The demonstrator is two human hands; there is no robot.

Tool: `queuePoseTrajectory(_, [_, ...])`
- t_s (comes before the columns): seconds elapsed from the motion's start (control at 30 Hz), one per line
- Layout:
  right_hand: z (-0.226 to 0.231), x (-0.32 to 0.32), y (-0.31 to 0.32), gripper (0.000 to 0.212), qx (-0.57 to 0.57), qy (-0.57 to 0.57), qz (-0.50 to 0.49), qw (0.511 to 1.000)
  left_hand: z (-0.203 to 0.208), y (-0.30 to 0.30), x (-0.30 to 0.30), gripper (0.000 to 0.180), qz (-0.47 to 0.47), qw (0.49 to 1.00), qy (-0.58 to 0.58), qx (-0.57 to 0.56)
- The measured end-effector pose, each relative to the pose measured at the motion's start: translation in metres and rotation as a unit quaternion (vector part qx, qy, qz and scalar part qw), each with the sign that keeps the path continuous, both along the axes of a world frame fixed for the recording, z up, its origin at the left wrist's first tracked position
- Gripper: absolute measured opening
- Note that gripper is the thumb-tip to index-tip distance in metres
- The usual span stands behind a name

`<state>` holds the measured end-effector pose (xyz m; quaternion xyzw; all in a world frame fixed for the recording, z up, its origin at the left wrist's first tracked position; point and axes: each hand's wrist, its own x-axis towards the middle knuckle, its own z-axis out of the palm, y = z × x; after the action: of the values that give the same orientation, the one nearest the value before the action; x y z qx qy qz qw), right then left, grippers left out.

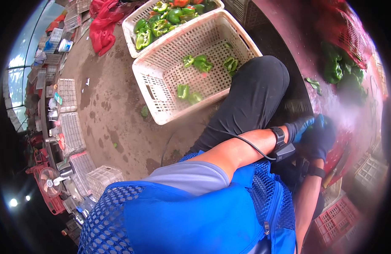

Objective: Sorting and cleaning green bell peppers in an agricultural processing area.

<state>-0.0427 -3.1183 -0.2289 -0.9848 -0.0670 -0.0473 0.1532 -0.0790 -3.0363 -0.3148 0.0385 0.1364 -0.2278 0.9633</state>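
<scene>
Stained floor [106, 110] far left of the fingers; white crate [170, 112] with cut green peppers [202, 64] nearer left; gloved left hand [303, 128], right hand [323, 137] close together, fingers blurred, can't tell if clamped; green pepper pile [333, 72] beyond fingers.

Lying on the dull brown, dark-blotched floor [94, 127] at upper left, a crumpled heap of bright red sheet-like material [103, 34], with small white scraps [87, 81] farther down. Lined up along the left, a row of pale, perforated plastic crates [67, 95] — and near its lower end, a boxy white lattice-sided crate [104, 180]. Left of the row, a round, pale-bladed fan [47, 182]; farther up, a white bucket with blue markings [65, 45]. At far left, tall bluish window panes [17, 84], bright with daylight; below, two glowing white lights [13, 202]. At lower right, a red slatted plastic crate [337, 219] — above it, blurred, a whitish crate [369, 171].
</scene>
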Motion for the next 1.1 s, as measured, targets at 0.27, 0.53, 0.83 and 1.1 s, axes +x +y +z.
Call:
queuePoseTrajectory(0.27, [-0.001, 0.008, -0.005, 0.037, -0.007, 0.003, 0.000, 1.000, -0.014, -0.001, -0.001, 0.025, 0.000, 0.998, -0.024, 0.059])
queuePoseTrajectory(0.53, [-0.015, 0.021, -0.037, 0.033, 0.139, 0.006, 0.012, 0.990, -0.010, 0.001, -0.004, 0.010, -0.022, 0.991, -0.104, 0.076])
queuePoseTrajectory(0.83, [-0.007, -0.002, -0.040, 0.024, 0.425, 0.049, -0.061, 0.902, 0.040, 0.030, -0.020, 0.019, -0.057, 0.909, -0.283, 0.302])
queuePoseTrajectory(1.1, [0.036, -0.004, -0.053, 0.021, 0.624, 0.094, -0.114, 0.767, 0.069, 0.036, -0.005, 0.043, -0.107, 0.882, -0.268, 0.373])
